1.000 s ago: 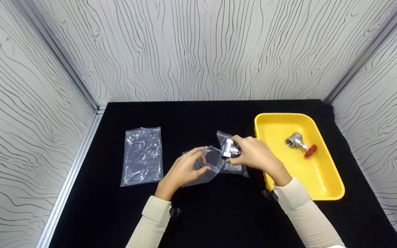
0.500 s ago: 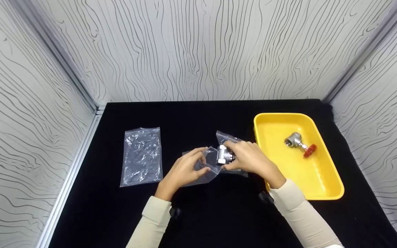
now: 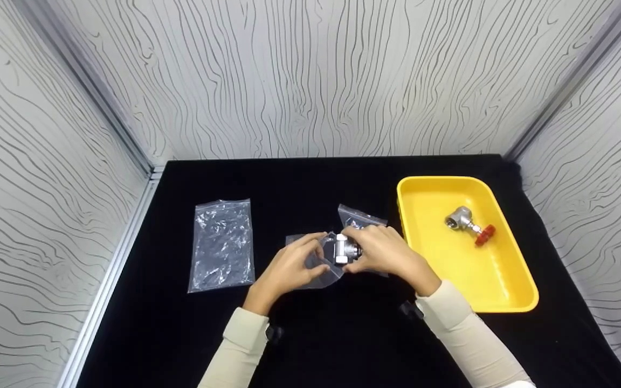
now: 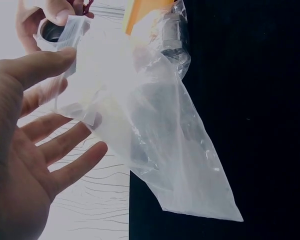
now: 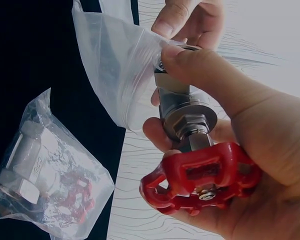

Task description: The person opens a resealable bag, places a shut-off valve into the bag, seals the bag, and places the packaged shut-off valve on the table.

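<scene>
My left hand (image 3: 283,269) holds a clear zip bag (image 3: 316,281) at its mouth, which stands spread between the thumb and fingers. In the left wrist view the bag (image 4: 180,150) hangs down from the hand. My right hand (image 3: 383,250) grips a metal valve (image 3: 342,249) at the bag's mouth. The right wrist view shows the valve's red handwheel (image 5: 205,175) against the palm and its steel body (image 5: 182,107) pointing at the bag. How far the valve's end is inside the bag is hard to tell.
A bagged valve (image 5: 40,170) lies beneath my right hand, its bag top (image 3: 361,216) showing behind. To the right, a yellow tray (image 3: 472,285) holds another valve (image 3: 469,223) with a red handwheel. A flat clear zip bag (image 3: 221,245) lies left on the black cloth.
My right hand has moved left and slightly down with the valve, bringing it to the mouth of the bag. The left hand has stayed nearly still.
</scene>
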The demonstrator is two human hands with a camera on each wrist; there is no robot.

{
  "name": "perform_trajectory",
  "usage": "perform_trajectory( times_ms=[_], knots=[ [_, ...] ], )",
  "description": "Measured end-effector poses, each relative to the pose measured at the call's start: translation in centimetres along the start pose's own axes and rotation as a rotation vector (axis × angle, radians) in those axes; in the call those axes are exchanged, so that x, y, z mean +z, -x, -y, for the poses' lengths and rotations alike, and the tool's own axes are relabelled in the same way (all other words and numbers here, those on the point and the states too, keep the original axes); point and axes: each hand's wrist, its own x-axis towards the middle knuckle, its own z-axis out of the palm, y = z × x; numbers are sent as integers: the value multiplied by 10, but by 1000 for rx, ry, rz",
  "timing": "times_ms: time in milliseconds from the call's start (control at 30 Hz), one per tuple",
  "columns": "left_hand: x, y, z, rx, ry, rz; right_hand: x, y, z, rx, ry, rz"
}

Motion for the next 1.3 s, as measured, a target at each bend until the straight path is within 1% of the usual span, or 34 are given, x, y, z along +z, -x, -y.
perform_trajectory(
  times_ms=[133,233,367,467,633,733,900,1033,1100,1300],
  knots=[
    [1,0,0,7,2,19,1,0,1,-7,-15,41],
    [2,0,0,10,3,31,2,0,1,-5,-29,90],
    [3,2,0,2,7,40,3,0,1,3,-51,145],
    [5,2,0,-2,14,44,4,0,1,11,-56,150],
    [7,0,-1,8,20,54,9,-1,2,4,-48,116],
    [8,1,-1,13,15,57,11,-2,2,-3,-59,111],
    [9,2,-1,28,9,55,12,-3,1,-8,-91,147],
    [11,3,-2,48,3,61,13,-4,1,-33,-68,169],
    [12,3,-2,59,5,59,14,-5,1,-41,-74,186],
    [15,3,-3,81,0,59,17,-6,1,-20,-174,252]
  ],
)
